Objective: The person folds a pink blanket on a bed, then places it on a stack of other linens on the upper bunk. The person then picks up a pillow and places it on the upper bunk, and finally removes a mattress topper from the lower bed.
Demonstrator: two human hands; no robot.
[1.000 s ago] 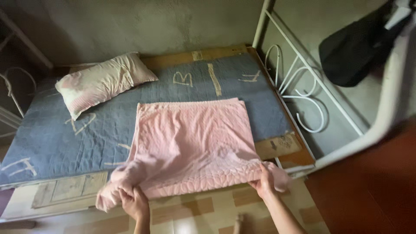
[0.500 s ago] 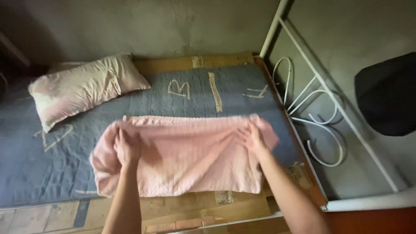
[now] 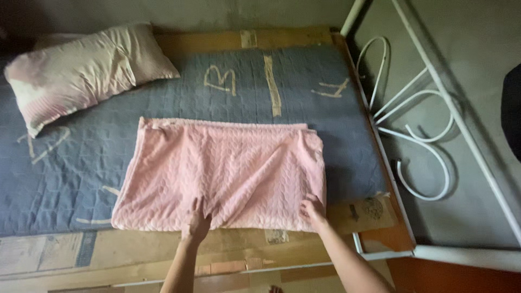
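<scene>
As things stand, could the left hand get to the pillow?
Probably yes, with a stretch: the left hand rests flat on the pink blanket, and only bare grey mattress lies between it and the pillow at the far left.
</scene>
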